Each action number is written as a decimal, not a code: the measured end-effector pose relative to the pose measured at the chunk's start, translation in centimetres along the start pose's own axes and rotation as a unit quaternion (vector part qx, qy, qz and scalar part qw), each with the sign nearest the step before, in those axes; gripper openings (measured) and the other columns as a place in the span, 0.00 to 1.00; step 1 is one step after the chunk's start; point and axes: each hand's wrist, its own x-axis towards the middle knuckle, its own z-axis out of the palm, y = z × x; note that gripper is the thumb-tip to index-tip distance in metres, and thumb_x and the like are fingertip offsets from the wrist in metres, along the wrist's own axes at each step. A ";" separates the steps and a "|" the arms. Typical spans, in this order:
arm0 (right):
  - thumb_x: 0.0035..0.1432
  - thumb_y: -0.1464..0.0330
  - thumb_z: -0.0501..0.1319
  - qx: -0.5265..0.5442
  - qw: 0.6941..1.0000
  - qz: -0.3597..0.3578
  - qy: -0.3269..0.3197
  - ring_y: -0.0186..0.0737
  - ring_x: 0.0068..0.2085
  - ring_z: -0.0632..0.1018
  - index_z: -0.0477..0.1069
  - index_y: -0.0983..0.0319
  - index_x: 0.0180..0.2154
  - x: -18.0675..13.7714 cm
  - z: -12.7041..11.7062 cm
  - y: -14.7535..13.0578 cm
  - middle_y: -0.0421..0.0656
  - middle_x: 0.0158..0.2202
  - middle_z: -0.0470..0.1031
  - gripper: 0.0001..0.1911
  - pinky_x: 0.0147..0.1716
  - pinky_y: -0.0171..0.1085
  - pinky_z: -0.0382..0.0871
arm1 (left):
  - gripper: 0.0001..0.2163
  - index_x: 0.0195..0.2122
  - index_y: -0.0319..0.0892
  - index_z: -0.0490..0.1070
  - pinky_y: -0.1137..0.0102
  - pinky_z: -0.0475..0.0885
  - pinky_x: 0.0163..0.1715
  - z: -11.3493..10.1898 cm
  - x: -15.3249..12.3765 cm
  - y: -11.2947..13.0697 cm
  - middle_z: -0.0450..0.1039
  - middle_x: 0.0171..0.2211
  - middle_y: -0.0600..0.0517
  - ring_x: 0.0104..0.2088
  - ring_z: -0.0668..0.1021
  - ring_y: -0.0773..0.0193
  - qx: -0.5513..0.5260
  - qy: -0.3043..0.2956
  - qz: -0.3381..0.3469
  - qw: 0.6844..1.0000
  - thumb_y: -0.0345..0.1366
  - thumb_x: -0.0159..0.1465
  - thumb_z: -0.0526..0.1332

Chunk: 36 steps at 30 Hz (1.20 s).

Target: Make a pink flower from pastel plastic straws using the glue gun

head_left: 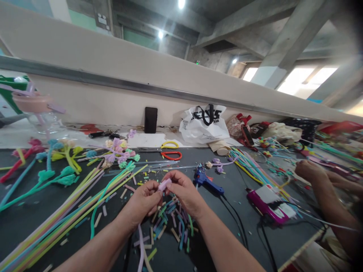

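Observation:
My left hand (144, 202) and my right hand (184, 192) meet over the dark table, both pinching a short pale purple pipe cleaner piece (164, 184) between thumb and fingers. A longer purple strand (141, 245) hangs down from my left hand. Under my hands lies a heap of cut pipe cleaner bits (171, 223) in several colours. A blue glue gun (206, 180) lies just right of my right hand.
Long pipe cleaners (65, 215) fan across the left side, with finished pipe cleaner flowers (119, 153) behind. Scissors (170, 150), a black phone (150, 119) and a white bag (204, 124) sit at the back. Another person's hand (309, 172) works at the right, near a pink device (268, 202).

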 end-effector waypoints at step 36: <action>0.47 0.69 0.62 -0.020 0.999 -0.020 0.019 0.29 0.23 0.69 0.67 0.63 0.29 0.1 -0.8 -0.2 0.36 0.24 0.69 0.06 0.25 0.30 0.62 | 0.09 0.30 0.41 0.62 0.82 0.49 0.08 -0.2 -0.4 -0.1 0.67 0.19 0.57 0.10 0.61 0.78 -0.021 -0.029 -0.016 0.999 0.42 0.56 0.58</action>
